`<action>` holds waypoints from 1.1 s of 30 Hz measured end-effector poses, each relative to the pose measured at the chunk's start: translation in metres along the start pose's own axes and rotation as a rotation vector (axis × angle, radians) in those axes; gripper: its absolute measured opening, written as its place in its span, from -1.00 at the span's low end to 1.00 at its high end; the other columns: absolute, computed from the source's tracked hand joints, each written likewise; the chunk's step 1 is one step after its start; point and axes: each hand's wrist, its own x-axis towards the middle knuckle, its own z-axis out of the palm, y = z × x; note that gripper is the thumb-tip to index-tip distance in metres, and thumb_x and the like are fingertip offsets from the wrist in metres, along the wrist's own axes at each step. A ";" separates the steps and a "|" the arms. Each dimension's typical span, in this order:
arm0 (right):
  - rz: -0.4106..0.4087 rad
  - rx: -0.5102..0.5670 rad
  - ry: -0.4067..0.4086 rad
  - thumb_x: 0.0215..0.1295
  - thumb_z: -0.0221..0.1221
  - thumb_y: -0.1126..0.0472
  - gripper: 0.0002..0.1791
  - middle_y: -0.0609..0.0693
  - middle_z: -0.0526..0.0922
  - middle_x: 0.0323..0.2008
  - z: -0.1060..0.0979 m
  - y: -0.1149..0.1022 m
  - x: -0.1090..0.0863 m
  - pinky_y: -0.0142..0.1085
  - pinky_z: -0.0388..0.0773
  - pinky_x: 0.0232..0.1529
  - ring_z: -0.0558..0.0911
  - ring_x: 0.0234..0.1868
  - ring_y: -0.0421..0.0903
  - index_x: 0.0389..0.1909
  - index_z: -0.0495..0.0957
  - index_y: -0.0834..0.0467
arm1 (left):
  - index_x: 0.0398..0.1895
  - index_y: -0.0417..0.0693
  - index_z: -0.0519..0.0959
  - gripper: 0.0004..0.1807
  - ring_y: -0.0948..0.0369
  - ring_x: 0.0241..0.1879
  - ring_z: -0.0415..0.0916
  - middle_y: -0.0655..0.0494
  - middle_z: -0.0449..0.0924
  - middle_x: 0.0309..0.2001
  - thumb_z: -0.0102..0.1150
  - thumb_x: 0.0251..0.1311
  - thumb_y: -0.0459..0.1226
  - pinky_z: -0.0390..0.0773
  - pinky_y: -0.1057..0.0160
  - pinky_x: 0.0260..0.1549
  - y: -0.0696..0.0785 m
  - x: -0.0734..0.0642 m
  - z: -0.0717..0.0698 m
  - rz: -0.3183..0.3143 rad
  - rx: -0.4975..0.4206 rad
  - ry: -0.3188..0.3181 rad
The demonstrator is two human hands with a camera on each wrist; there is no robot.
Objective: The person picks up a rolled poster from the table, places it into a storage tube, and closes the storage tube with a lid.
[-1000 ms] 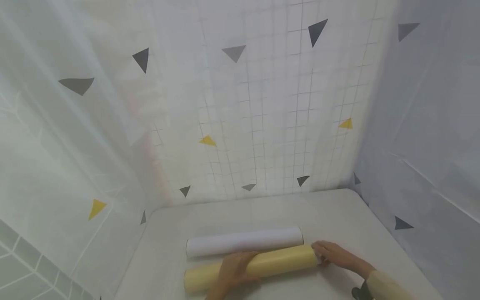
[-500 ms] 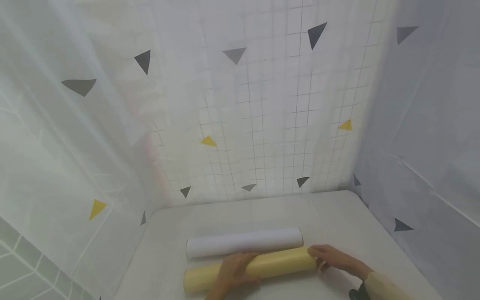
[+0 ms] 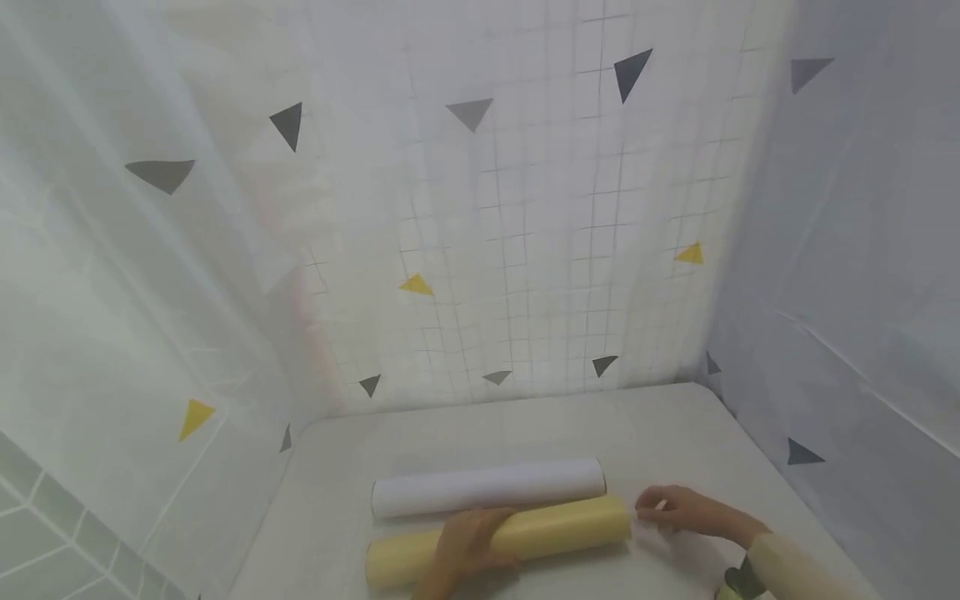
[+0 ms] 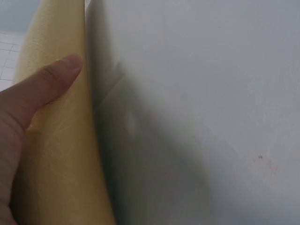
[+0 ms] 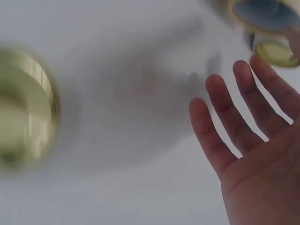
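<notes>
A thick yellow roll (image 3: 558,531) lies across the table, its right end angled slightly away from me. My left hand (image 3: 468,542) holds it left of its middle. In the left wrist view the thumb of that hand (image 4: 42,89) presses along the smooth yellow surface of the roll (image 4: 65,159); its other fingers are hidden. Just off the roll's right end is my right hand (image 3: 693,512), holding nothing. The right wrist view shows this hand (image 5: 262,140) with fingers extended and slightly spread, near a blurred hollow tube end (image 5: 267,14).
Behind the yellow roll lies a white roll (image 3: 487,487), nearly parallel to it. A blurred, shiny yellow-green round thing (image 5: 28,108) stands in the right wrist view, and a smaller yellow-green oval (image 5: 276,52) sits below the tube end. Translucent sheeting with triangles (image 3: 465,208) surrounds the white table (image 3: 660,417).
My right hand was at the roll's right end, its fingers shifting onto it, and has since drawn away to the right. The left hand has kept its hold on the yellow roll.
</notes>
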 end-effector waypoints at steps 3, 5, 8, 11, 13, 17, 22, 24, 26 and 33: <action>-0.006 -0.129 0.011 0.40 0.25 -0.03 -0.62 0.04 0.71 -0.10 -0.011 0.006 -0.004 -0.15 0.64 -0.17 0.62 -0.15 -0.09 0.03 0.59 0.18 | 0.07 0.23 0.67 -0.21 0.41 -0.31 0.70 0.38 0.81 -0.19 0.55 -0.31 0.32 0.60 0.50 -0.34 0.000 -0.002 0.001 0.021 0.019 0.015; 0.006 -0.190 0.006 0.31 0.34 0.02 -0.64 0.00 0.68 -0.13 -0.017 0.013 -0.008 -0.18 0.59 -0.17 0.59 -0.16 -0.10 -0.02 0.60 0.15 | 0.08 0.23 0.67 -0.21 0.42 -0.29 0.71 0.39 0.81 -0.15 0.53 -0.29 0.33 0.61 0.52 -0.31 -0.001 -0.003 0.003 0.038 0.034 0.018; 0.078 -0.252 -0.020 0.12 0.49 0.09 -0.60 -0.03 0.65 -0.13 -0.021 0.022 -0.016 -0.05 0.61 -0.05 0.59 -0.12 -0.05 -0.07 0.58 0.09 | 0.08 0.23 0.67 -0.21 0.42 -0.27 0.71 0.39 0.81 -0.12 0.53 -0.28 0.34 0.62 0.52 -0.28 0.000 -0.004 0.005 0.055 0.044 0.018; 0.195 -0.291 -0.047 -0.07 0.59 0.12 -0.48 -0.08 0.65 -0.08 -0.018 0.032 -0.022 0.17 0.54 0.19 0.59 -0.02 0.01 -0.09 0.56 0.03 | 0.07 0.21 0.67 -0.22 0.42 -0.28 0.71 0.39 0.81 -0.12 0.54 -0.29 0.32 0.63 0.52 -0.28 0.000 -0.005 0.007 0.064 0.038 0.027; 0.221 -0.291 -0.055 -0.17 0.62 0.13 -0.39 -0.06 0.65 -0.04 -0.016 0.039 -0.025 0.27 0.45 0.29 0.59 0.04 0.06 -0.06 0.55 0.06 | 0.06 0.21 0.67 -0.22 0.43 -0.29 0.71 0.39 0.81 -0.14 0.55 -0.30 0.32 0.62 0.53 -0.29 0.001 -0.005 0.007 0.067 0.030 0.037; 0.265 -0.266 -0.041 -0.30 0.66 0.12 -0.27 -0.03 0.64 0.01 -0.012 0.051 -0.025 0.33 0.37 0.34 0.57 0.10 0.10 -0.02 0.52 0.08 | 0.05 0.20 0.67 -0.21 0.43 -0.31 0.71 0.39 0.81 -0.17 0.54 -0.31 0.33 0.61 0.54 -0.31 0.002 -0.004 0.004 0.061 0.019 0.047; 0.225 -0.293 -0.006 -0.27 0.63 0.20 -0.33 -0.02 0.65 -0.04 -0.011 0.057 -0.021 0.29 0.40 0.34 0.59 0.06 0.07 -0.06 0.54 0.09 | 0.06 0.21 0.67 -0.20 0.43 -0.31 0.70 0.39 0.81 -0.16 0.54 -0.32 0.33 0.60 0.53 -0.32 0.003 -0.004 0.001 0.029 0.008 0.009; 0.230 -0.303 -0.003 -0.25 0.63 0.16 -0.36 -0.01 0.66 -0.04 -0.010 0.057 -0.020 0.30 0.41 0.33 0.59 0.05 0.08 -0.07 0.55 0.09 | 0.07 0.22 0.66 -0.20 0.44 -0.32 0.69 0.39 0.81 -0.16 0.54 -0.31 0.33 0.59 0.54 -0.34 0.003 -0.005 0.002 0.024 0.008 -0.007; 0.272 -0.297 -0.009 -0.29 0.65 0.08 -0.31 0.02 0.67 -0.01 -0.009 0.058 -0.020 0.36 0.38 0.32 0.60 0.08 0.14 -0.07 0.56 0.10 | 0.08 0.23 0.66 -0.19 0.44 -0.34 0.68 0.40 0.81 -0.16 0.53 -0.31 0.34 0.57 0.55 -0.36 0.002 -0.005 0.003 0.022 0.010 -0.016; 0.275 -0.330 -0.026 -0.42 0.68 -0.17 -0.15 -0.01 0.65 0.02 -0.008 0.062 -0.024 0.37 0.38 0.31 0.59 0.08 0.12 -0.03 0.55 0.06 | 0.08 0.24 0.66 -0.19 0.45 -0.39 0.65 0.40 0.80 -0.23 0.53 -0.33 0.36 0.52 0.56 -0.42 0.004 -0.006 0.002 0.016 0.013 0.006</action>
